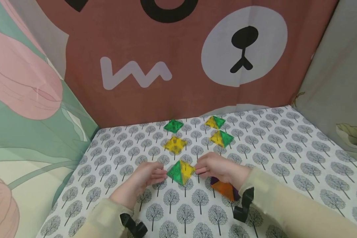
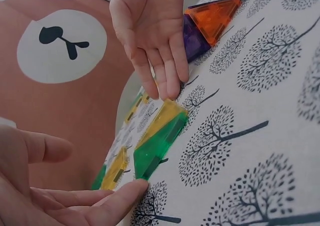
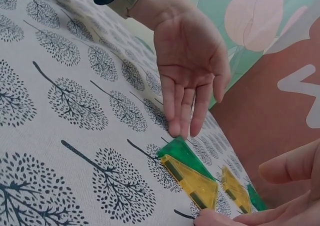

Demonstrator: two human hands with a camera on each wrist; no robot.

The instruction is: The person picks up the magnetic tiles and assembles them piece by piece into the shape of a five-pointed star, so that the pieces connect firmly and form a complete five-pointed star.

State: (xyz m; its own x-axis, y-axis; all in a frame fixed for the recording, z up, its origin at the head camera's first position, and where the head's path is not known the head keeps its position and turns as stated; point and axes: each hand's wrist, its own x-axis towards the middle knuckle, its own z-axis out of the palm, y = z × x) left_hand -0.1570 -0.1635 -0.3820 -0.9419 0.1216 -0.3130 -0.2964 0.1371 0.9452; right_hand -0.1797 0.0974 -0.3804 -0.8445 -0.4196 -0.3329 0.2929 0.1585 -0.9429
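Between my hands lies a square of two translucent magnetic tile triangles, a green triangle (image 1: 175, 172) beside a yellow triangle (image 1: 186, 171). My left hand (image 1: 145, 175) touches its green corner with nearly straight fingertips. On the opposite side my right hand (image 1: 217, 167) has its extended fingertips at the yellow corner. In both wrist views the palms face each other across the pair, thumbs apart from it. An orange and purple tile group (image 1: 226, 190) lies partly hidden under my right wrist.
Farther back sit a yellow tile square (image 1: 175, 144), a green tile square (image 1: 173, 126) and two yellow-green squares, one nearer (image 1: 221, 138) and one farther (image 1: 215, 122). The tree-print cloth (image 1: 122, 165) meets a brown bear-print curtain (image 1: 184, 99) at the back.
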